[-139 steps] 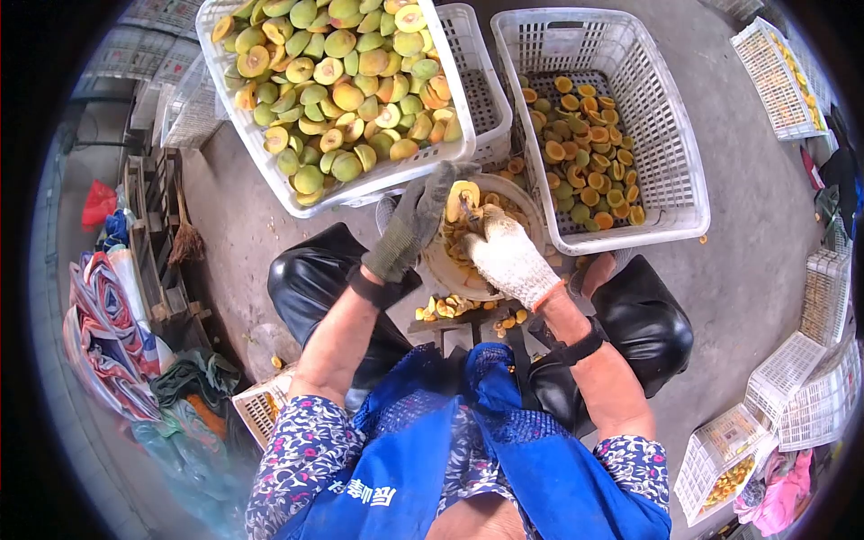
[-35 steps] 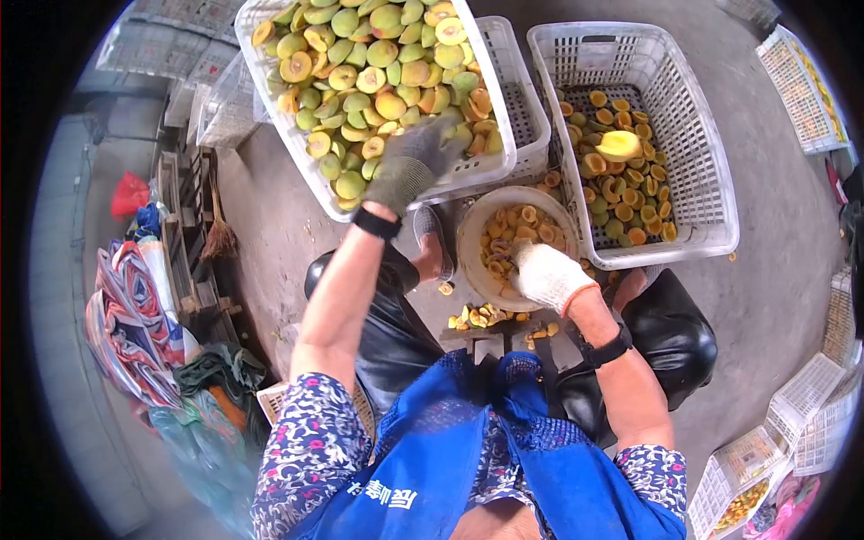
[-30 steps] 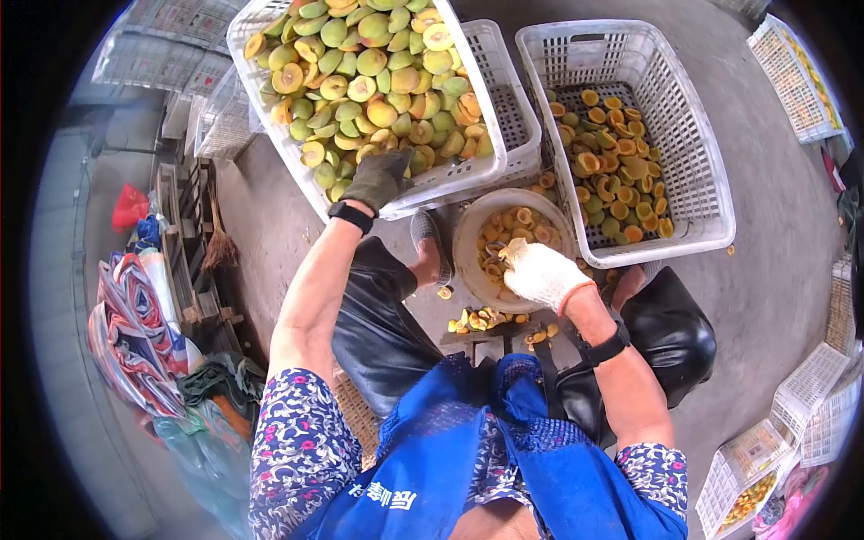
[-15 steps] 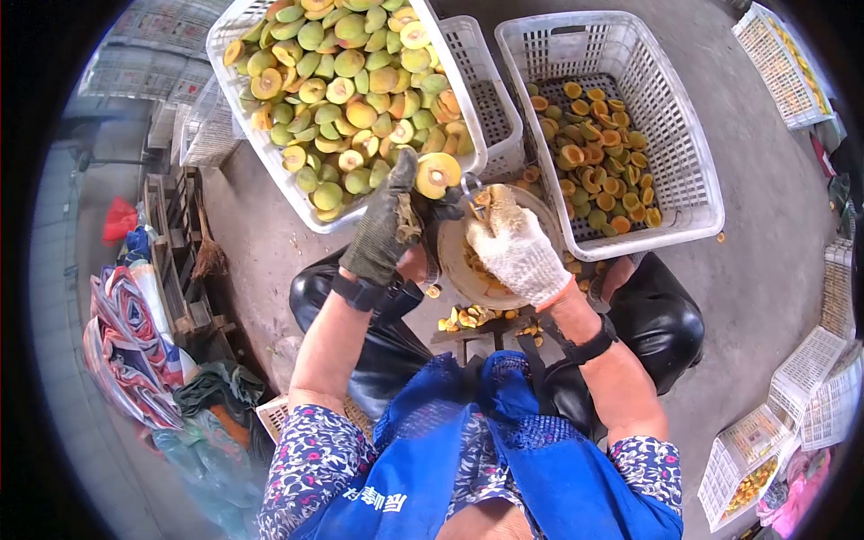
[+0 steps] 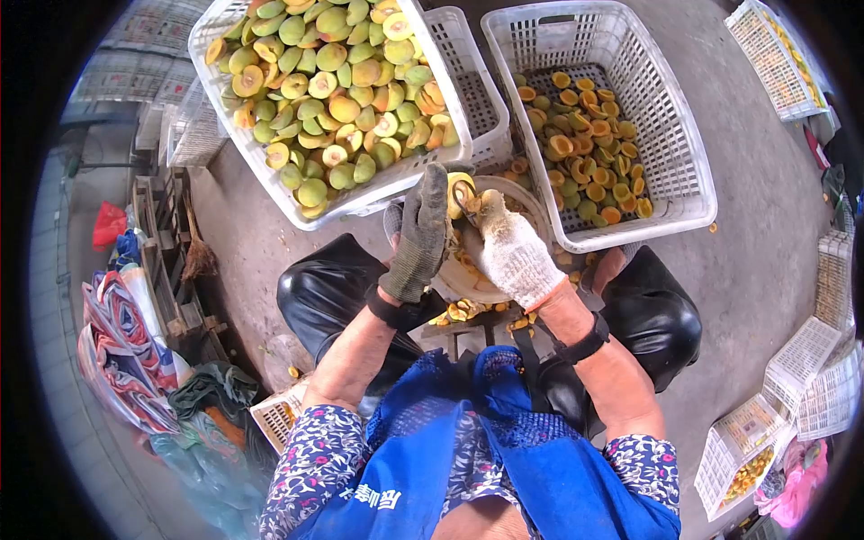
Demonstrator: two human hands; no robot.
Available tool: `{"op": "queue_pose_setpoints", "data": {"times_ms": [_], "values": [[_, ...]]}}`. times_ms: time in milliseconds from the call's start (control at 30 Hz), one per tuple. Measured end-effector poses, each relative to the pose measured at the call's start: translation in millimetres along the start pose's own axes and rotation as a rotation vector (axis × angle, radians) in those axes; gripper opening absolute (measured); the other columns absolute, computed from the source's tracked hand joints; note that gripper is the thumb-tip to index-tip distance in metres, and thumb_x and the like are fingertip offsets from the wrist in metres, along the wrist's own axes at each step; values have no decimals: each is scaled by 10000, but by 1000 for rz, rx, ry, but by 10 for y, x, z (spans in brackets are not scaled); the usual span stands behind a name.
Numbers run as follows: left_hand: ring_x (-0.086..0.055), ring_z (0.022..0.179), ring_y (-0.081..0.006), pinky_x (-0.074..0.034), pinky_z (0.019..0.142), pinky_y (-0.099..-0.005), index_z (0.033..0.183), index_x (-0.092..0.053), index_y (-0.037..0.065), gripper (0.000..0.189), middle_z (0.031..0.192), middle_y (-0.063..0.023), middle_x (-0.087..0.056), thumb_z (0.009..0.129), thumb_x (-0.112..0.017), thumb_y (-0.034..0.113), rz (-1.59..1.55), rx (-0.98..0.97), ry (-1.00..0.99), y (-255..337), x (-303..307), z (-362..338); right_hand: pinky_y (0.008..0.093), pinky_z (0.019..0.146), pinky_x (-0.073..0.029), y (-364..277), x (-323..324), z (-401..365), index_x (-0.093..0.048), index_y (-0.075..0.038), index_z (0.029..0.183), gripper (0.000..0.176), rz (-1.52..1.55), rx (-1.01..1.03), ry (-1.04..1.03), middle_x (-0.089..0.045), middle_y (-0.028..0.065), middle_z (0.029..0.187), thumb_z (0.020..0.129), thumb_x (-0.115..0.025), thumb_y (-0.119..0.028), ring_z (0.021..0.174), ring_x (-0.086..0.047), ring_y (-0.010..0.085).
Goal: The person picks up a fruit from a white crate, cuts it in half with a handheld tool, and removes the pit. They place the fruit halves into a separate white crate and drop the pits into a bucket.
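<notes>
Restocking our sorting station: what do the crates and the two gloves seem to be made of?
The crates look like moulded white plastic, matte, with rigid lattice walls. The glove on the left hand, which grips a fruit half, seems knitted fabric, grey-green and soiled. The one on the right hand is white ribbed knit, likely cotton, with an orange cuff.

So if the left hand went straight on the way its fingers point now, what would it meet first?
Probably the near wall of the full crate, just beyond the left hand, which holds a peach half; depth is unclear, so it may pass under it.
</notes>
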State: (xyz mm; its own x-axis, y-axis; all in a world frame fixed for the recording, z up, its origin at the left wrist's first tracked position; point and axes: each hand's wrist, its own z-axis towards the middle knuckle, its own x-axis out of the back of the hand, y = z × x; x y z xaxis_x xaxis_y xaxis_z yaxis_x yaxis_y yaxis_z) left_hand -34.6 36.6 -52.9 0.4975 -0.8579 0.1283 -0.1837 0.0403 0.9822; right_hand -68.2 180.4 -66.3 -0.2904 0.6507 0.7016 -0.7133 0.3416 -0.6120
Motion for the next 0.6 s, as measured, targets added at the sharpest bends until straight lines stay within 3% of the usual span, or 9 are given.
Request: {"op": "queue_pose_setpoints", "data": {"times_ms": [133, 200, 300, 367, 433, 467, 500, 533, 600], "values": [[-542, 770, -83, -453, 706, -222, 1017, -589, 17, 517, 855, -24, -590, 982, -335, 465, -22, -21, -115, 99, -56, -57, 403, 668, -471, 28, 107, -50, -597, -2, 1017, 277, -182, 145, -199, -561, 218, 897, 767, -580, -119, 790, -567, 325], [-544, 767, -87, -456, 701, -234, 1016, -585, 14, 511, 859, -28, -592, 983, -337, 460, 23, 41, -192, 161, -33, -50, 402, 675, -477, 110, 51, -120, -615, -36, 906, 197, -291, 209, -279, -562, 205, 848, 735, -572, -122, 794, -571, 318], [-566, 784, -124, -475, 746, -291, 1036, -584, -1, 489, 855, -45, -598, 985, -355, 428, 238, 20, -387, 152, 125, 64, 417, 679, -476, 215, 234, -68, -585, -45, 823, 130, -51, 317, -390, -558, 205, 809, 721, -574, -125, 786, -573, 323], [-580, 826, -161, -471, 808, -325, 1072, -585, -9, 497, 869, -58, -613, 986, -352, 422, 543, -485, -521, 139, 185, 67, 430, 690, -469, 262, 211, -49, -538, -14, 773, 126, 23, 341, -383, -556, 209, 790, 757, -550, -139, 772, -569, 352], [-580, 862, -190, -465, 832, -335, 1118, -569, -21, 523, 890, -73, -626, 991, -319, 420, 473, -547, -498, 63, 122, 60, 442, 699, -461, 216, 179, -28, -537, 27, 821, 188, 254, 16, -333, -553, 217, 804, 796, -513, -158, 780, -562, 386], [-589, 855, -201, -476, 817, -336, 1124, -560, -27, 537, 899, -81, -629, 990, -313, 431, 201, -270, -329, -98, 87, 3, 442, 699, -461, 167, 211, -4, -537, 27, 821, 188, 254, 20, -337, -553, 217, 804, 796, -513, -158, 780, -562, 386], [-598, 848, -212, -486, 803, -337, 1130, -550, -33, 552, 909, -89, -632, 988, -306, 441, -69, 5, -157, -188, 35, -53, 448, 702, -457, 58, 317, 86, -537, 35, 840, 209, 416, -201, -409, -553, 219, 809, 808, -494, -167, 800, -558, 394], [-616, 816, -222, -510, 781, -341, 1045, -565, -33, 551, 886, -105, -624, 982, -317, 455, -320, 126, -112, -4, -87, -113, 455, 705, -454, -3, 364, 142, -537, 44, 860, 231, 577, -423, -478, -553, 222, 813, 820, -475, -175, 820, -555, 401], [-626, 824, -212, -520, 779, -328, 1012, -573, -32, 519, 896, -121, -632, 982, -340, 432, -496, 135, -132, 1, -92, -144, 454, 702, -459, 32, 202, 99, -549, 33, 865, 217, 558, -283, -404, -554, 223, 811, 812, -493, -170, 818, -561, 396]]}}
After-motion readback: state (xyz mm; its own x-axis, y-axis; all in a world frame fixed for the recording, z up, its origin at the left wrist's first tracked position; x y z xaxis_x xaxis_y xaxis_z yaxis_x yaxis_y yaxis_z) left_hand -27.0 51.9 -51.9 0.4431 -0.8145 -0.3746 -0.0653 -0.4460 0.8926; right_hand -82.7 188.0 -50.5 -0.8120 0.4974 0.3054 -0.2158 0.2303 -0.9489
